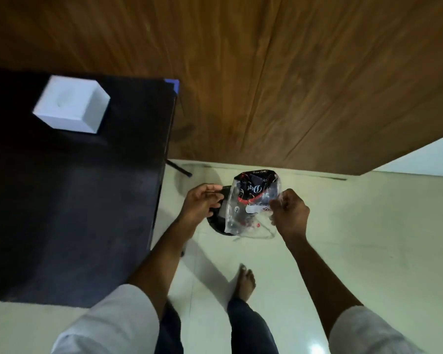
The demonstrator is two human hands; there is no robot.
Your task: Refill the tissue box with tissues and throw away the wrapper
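A white cube tissue box (71,105) stands on the black table (69,213) at the far left. To the table's right, above the floor, I hold a clear plastic wrapper (251,208) with dark and red print. My right hand (289,213) pinches its right edge with closed fingers. My left hand (202,204) grips its left side, together with a dark edge there. Under the wrapper sits a black round bin (216,224), mostly hidden by the wrapper and my left hand.
A brown wooden panel (292,85) rises behind the bin. The floor (368,238) is pale tile. My bare foot (246,281) stands just in front of the bin. A thin black table leg (178,168) slants out near the bin.
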